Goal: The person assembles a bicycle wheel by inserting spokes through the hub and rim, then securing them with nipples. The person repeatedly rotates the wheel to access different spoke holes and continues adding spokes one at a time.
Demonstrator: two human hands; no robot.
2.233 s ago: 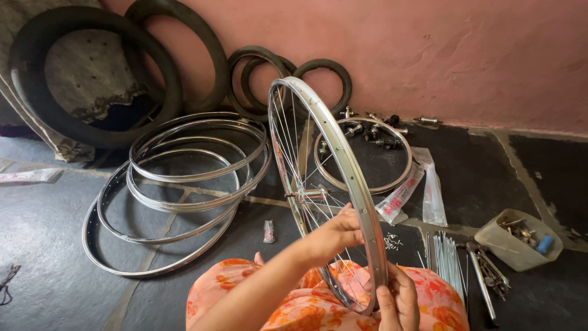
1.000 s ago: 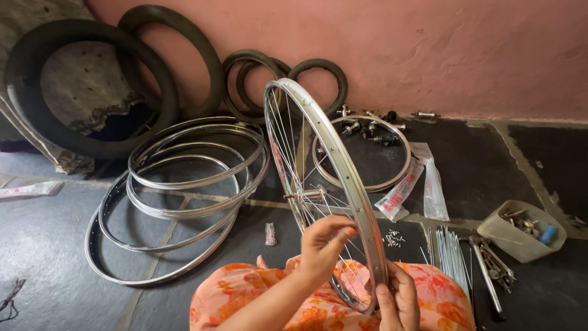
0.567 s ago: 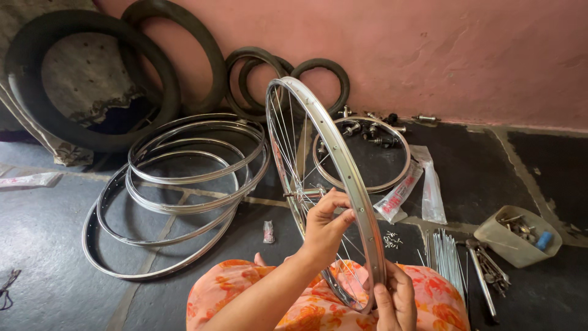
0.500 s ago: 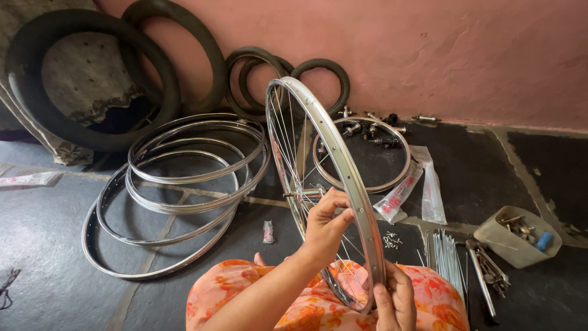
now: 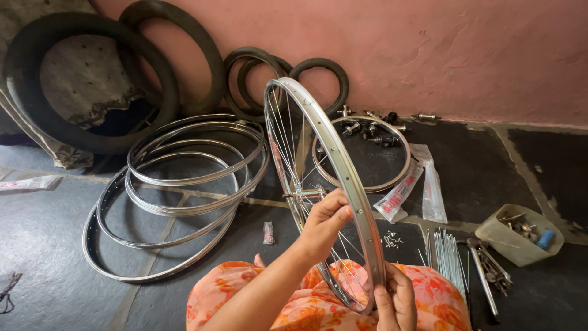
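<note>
A spoked silver bicycle wheel rim (image 5: 331, 147) stands upright on my lap, edge toward me. My left hand (image 5: 323, 224) reaches between the spokes near the hub (image 5: 301, 194), fingers pinched on a thin spoke. My right hand (image 5: 395, 300) grips the rim's lower edge at the bottom of the frame. My orange floral clothing (image 5: 294, 306) lies beneath the wheel.
A stack of bare metal rims (image 5: 177, 190) lies on the dark floor at left. Black tyres (image 5: 92, 79) lean on the pink wall. Another rim (image 5: 392, 178) with hub parts lies behind. A bundle of spokes (image 5: 450, 260), tools and a small tub (image 5: 520, 236) sit at right.
My left hand rose along the spokes from the rim's lower part toward the hub and closed on a spoke. My right hand stayed on the rim's bottom.
</note>
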